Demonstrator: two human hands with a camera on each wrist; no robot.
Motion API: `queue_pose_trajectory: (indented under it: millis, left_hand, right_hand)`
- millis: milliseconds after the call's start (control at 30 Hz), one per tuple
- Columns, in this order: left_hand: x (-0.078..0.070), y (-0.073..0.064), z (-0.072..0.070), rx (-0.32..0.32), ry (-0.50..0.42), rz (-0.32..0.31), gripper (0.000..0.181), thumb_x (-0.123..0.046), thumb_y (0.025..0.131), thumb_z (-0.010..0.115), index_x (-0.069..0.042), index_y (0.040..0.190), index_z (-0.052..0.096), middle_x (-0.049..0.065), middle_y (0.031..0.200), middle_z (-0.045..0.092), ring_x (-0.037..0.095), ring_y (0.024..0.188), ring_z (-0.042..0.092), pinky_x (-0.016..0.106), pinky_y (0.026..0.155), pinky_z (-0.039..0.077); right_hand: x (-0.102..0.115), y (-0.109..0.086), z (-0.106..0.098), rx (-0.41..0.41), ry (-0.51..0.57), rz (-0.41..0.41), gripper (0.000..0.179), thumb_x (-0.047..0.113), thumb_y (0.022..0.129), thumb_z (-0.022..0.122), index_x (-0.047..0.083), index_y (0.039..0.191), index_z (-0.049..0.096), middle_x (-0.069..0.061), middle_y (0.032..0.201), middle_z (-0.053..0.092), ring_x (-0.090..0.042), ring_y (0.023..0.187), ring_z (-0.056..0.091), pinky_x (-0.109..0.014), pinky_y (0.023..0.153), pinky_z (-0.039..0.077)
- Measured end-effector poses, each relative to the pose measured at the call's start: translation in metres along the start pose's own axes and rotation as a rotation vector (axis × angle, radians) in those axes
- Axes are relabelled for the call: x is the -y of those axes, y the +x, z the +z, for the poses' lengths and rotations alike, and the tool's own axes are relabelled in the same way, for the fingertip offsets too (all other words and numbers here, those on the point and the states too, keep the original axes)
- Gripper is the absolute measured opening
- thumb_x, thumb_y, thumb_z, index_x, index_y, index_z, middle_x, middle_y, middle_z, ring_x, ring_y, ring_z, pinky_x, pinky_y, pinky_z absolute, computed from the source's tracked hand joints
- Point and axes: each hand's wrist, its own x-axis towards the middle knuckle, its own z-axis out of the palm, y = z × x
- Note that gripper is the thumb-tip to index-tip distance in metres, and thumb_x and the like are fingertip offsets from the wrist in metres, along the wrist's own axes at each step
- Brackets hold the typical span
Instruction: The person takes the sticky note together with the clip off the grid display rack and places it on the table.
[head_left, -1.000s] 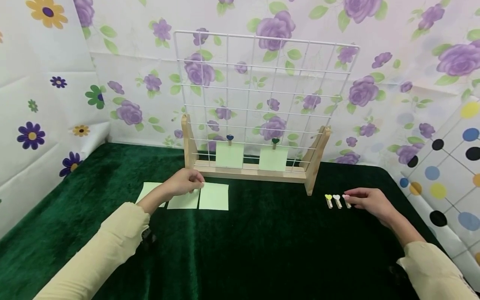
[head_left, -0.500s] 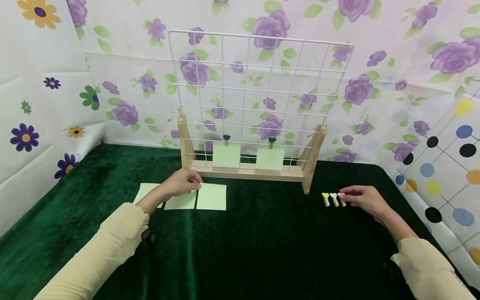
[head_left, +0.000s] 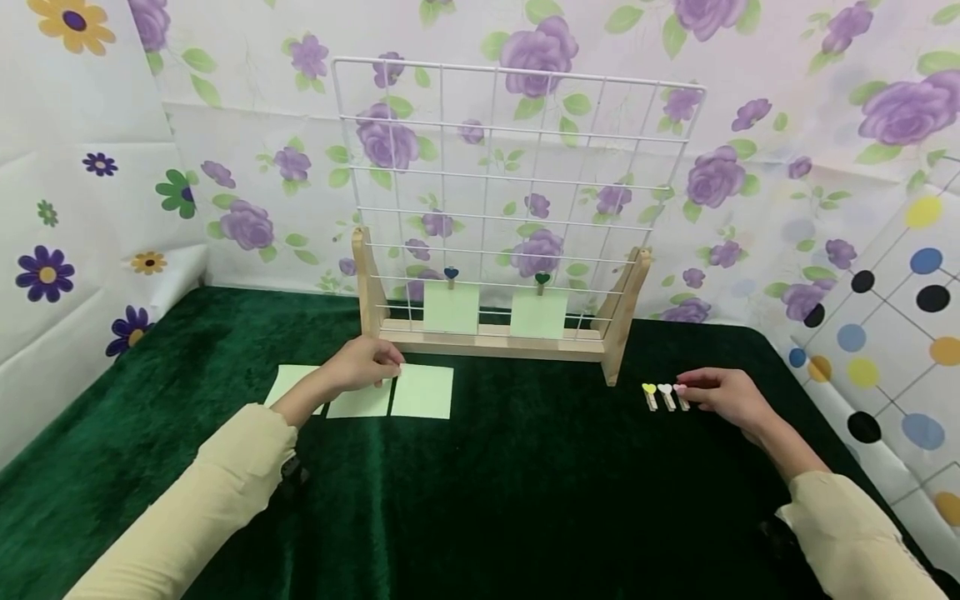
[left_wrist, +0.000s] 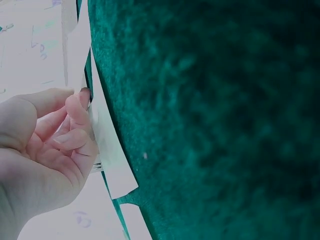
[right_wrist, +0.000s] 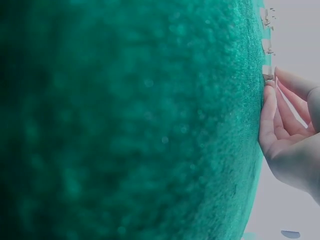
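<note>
Three pale green paper squares lie in a row on the dark green cloth. My left hand (head_left: 362,367) reaches over the middle square (head_left: 360,403) and pinches the near-left corner area of the right square (head_left: 423,393) between thumb and finger. Part of the left square (head_left: 292,382) is hidden by my forearm. On the right, my right hand (head_left: 729,397) pinches the pink heart clothespin (head_left: 684,403) at the end of a row. Beside it lie a white heart clothespin (head_left: 667,395) and a yellow heart clothespin (head_left: 650,395). Both hands are low at the cloth.
A white wire grid (head_left: 491,158) stands upright in a wooden stand (head_left: 495,343) at the back. Two green squares hang on it, one under a blue heart clothespin (head_left: 451,275), one under a dark green heart clothespin (head_left: 542,281). Flowered sheets (head_left: 255,150) surround the table.
The head view has shifted slightly, moving the scene a little leftward. My left hand stays at the right square. The right thumb and finger remain at the pink heart clothespin.
</note>
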Motion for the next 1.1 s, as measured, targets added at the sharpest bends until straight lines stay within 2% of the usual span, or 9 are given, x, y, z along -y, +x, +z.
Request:
queue_pose_trajectory:
  millis: [200,300,667,933,1100]
  left_hand:
    - [0.000,-0.004,-0.003,0.004,-0.007,0.016,0.027,-0.009,0.098,0.055,0.008,0.118,0.062,0.019,0.108,0.067,0.020,0.076,0.066,0.032,0.055,0.050]
    - [0.000,-0.005,-0.003,0.006,-0.006,0.015,0.029,-0.010,0.099,0.054,0.007,0.120,0.062,0.019,0.110,0.066,0.021,0.078,0.067,0.033,0.057,0.053]
    - [0.000,-0.009,-0.005,-0.005,-0.017,0.005,0.028,-0.010,0.098,0.055,0.007,0.119,0.062,0.017,0.107,0.068,0.020,0.079,0.067,0.033,0.057,0.053]
    - [0.001,-0.012,-0.010,0.013,-0.019,0.007,0.029,-0.013,0.099,0.055,0.004,0.121,0.062,0.014,0.103,0.069,0.020,0.080,0.065,0.033,0.058,0.051]
    - [-0.002,-0.015,-0.011,0.017,-0.035,0.035,0.032,-0.016,0.100,0.056,0.004,0.124,0.061,0.015,0.103,0.068,0.023,0.087,0.065,0.035,0.065,0.054]
  right_hand:
    - [0.001,0.000,0.000,-0.007,0.011,-0.002,0.049,0.029,0.094,0.065,-0.008,0.126,0.057,-0.025,0.124,0.058,-0.015,0.094,0.060,-0.026,0.074,0.053]
    - [0.001,0.001,0.000,-0.009,0.017,-0.002,0.049,0.029,0.095,0.064,-0.008,0.126,0.057,-0.026,0.127,0.055,-0.017,0.097,0.060,-0.027,0.075,0.053]
    - [-0.001,0.002,-0.001,-0.022,0.039,0.007,0.051,0.030,0.099,0.058,-0.009,0.130,0.053,-0.028,0.130,0.053,-0.018,0.099,0.060,-0.028,0.076,0.054]
    - [0.008,0.001,-0.003,-0.073,0.023,0.005,0.052,0.033,0.100,0.053,-0.008,0.132,0.052,-0.029,0.134,0.048,-0.028,0.108,0.056,-0.027,0.076,0.054]
    - [0.016,0.000,-0.005,-0.120,0.042,-0.030,0.054,0.036,0.100,0.052,-0.007,0.133,0.052,-0.027,0.135,0.050,-0.004,0.097,0.057,-0.021,0.076,0.053]
